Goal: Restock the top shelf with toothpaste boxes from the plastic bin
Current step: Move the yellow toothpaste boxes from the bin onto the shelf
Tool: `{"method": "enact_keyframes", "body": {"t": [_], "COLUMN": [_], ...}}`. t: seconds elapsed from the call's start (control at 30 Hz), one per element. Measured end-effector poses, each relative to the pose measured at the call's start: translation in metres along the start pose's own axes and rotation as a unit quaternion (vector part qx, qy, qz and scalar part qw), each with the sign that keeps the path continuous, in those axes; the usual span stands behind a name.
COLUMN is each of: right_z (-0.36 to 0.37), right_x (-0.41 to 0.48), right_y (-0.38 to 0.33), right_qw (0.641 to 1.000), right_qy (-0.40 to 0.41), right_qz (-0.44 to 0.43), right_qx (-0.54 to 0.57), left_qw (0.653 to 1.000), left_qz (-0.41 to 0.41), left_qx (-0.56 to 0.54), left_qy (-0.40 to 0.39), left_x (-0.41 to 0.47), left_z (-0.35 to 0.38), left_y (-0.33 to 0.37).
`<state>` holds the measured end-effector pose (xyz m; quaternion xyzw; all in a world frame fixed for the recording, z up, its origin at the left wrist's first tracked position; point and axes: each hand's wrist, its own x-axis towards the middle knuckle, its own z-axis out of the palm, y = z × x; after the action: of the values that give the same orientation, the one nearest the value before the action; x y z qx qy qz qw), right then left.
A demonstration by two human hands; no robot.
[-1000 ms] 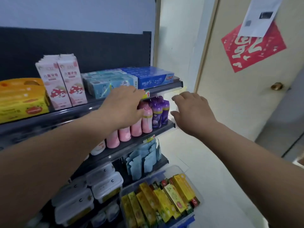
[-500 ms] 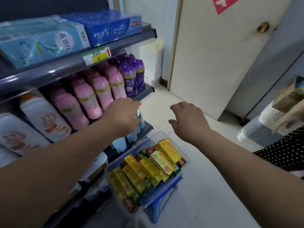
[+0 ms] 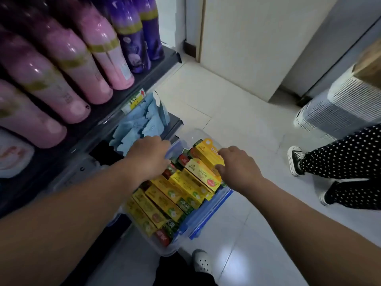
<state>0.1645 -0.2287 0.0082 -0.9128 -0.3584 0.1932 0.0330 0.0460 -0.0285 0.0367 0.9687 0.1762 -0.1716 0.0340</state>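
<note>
Since half a second ago both hands have dropped from shelf height into the plastic bin [image 3: 186, 228] on the floor. The left hand [image 3: 148, 156] reaches palm down over the bin's far end, its fingers hidden, so I cannot tell its grip. The right hand [image 3: 237, 167] curls its fingers onto the far yellow toothpaste boxes [image 3: 203, 172], not yet closed around one. Pink bottles [image 3: 68, 65] and blue packets [image 3: 140, 122] crowd the shelves just left.
</note>
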Motion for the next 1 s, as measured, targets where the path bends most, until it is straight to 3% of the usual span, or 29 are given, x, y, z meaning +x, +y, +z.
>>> {"method": "enact_keyframes", "body": {"t": [0.23, 0.43, 0.7, 1.0], "right_z": [0.077, 0.124, 0.160, 0.152], "right_x": [0.019, 0.032, 0.045, 0.053], "right_y": [0.007, 0.008, 0.004, 0.003], "right_qw": [0.996, 0.992, 0.993, 0.993], "right_qy": [-0.072, -0.106, -0.112, -0.114], "right_qz": [0.038, 0.049, 0.045, 0.029], "right_qx": [0.035, 0.042, 0.016, -0.007], "left_qw": [0.991, 0.981, 0.978, 0.988], "left_qz": [0.045, 0.074, 0.079, 0.100], "left_qx": [0.046, 0.092, 0.090, 0.046], "left_qy": [-0.120, -0.151, -0.170, -0.108], "left_x": [0.035, 0.053, 0.063, 0.061], "left_z": [0.068, 0.120, 0.153, 0.151], "left_y": [-0.013, -0.014, -0.018, -0.024]}}
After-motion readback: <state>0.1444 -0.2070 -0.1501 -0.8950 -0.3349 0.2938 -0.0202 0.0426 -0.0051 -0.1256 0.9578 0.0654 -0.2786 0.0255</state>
